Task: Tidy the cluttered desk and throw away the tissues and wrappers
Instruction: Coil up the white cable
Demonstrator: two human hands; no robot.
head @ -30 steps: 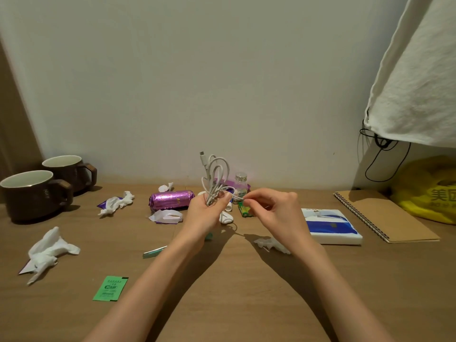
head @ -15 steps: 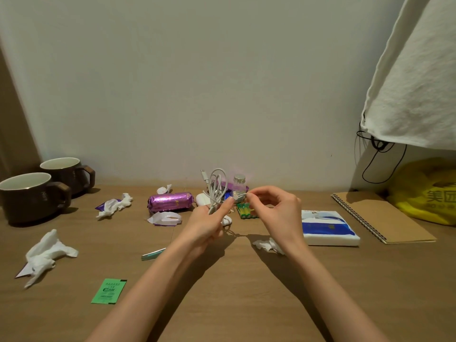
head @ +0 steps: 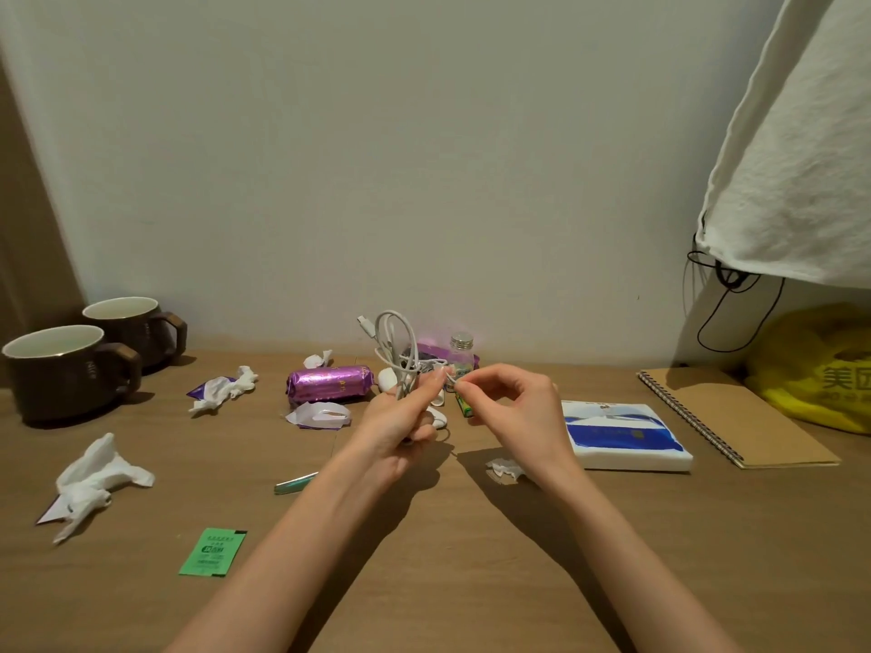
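Observation:
My left hand [head: 400, 421] grips a coiled white cable [head: 393, 344] above the middle of the wooden desk [head: 447, 558], loops standing up out of the fist. My right hand [head: 513, 407] pinches the cable's loose end beside the left thumb. Crumpled tissues lie at the left front [head: 94, 478], left back [head: 226, 386] and under my right wrist [head: 504, 468]. A shiny purple wrapper [head: 330, 384], a white-and-purple wrapper [head: 320, 414] and a green sachet [head: 213, 552] lie on the desk.
Two brown mugs [head: 61, 369] stand at the far left. A tissue pack [head: 622, 433], a spiral notebook [head: 730, 417] and a yellow bag [head: 820, 365] sit to the right. A small bottle [head: 459, 351], a green battery [head: 464, 406] and a teal pen [head: 297, 482] lie near my hands.
Both hands have sunk slightly toward the desk with the cable. The right hand has drawn the cable's end closer to the left thumb.

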